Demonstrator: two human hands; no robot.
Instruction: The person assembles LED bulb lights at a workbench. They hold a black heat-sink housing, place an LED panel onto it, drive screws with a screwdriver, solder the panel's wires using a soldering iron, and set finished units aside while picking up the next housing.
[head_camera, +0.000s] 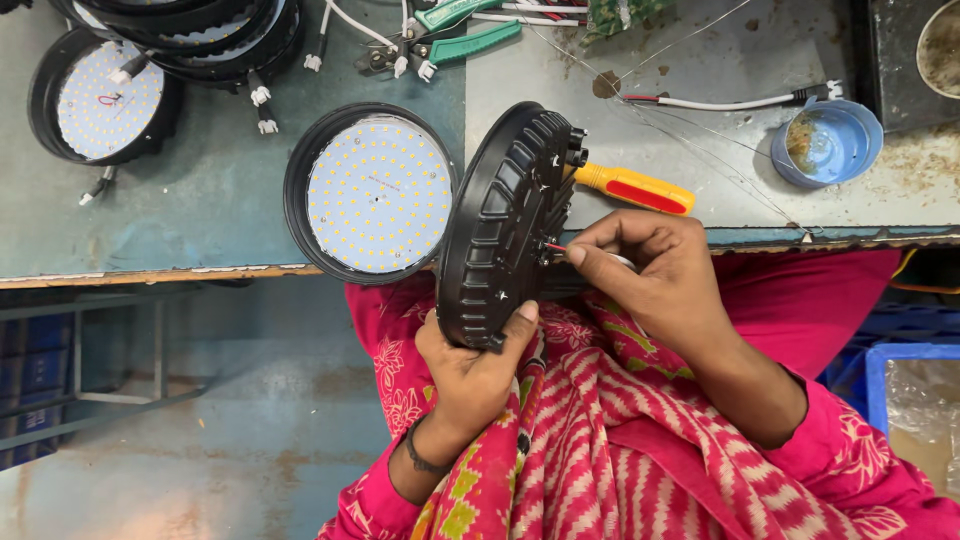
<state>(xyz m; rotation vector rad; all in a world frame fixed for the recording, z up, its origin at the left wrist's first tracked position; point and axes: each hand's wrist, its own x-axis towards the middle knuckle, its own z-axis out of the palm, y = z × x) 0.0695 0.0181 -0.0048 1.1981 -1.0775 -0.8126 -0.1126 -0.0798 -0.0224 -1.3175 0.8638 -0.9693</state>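
At the centre of the frame the black ribbed lamp housing (503, 230) stands on edge over the lap, the left hand (470, 375) gripping its lower rim while the right hand (650, 275) pinches a thin red wire (553, 247) at its back, so the wiring step seems in hand and calls for steady, fine fingers.

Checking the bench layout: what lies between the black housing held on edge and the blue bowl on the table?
In the head view, a yellow-and-red screwdriver lies between the black housing and the blue bowl; beyond its tip, bare table.
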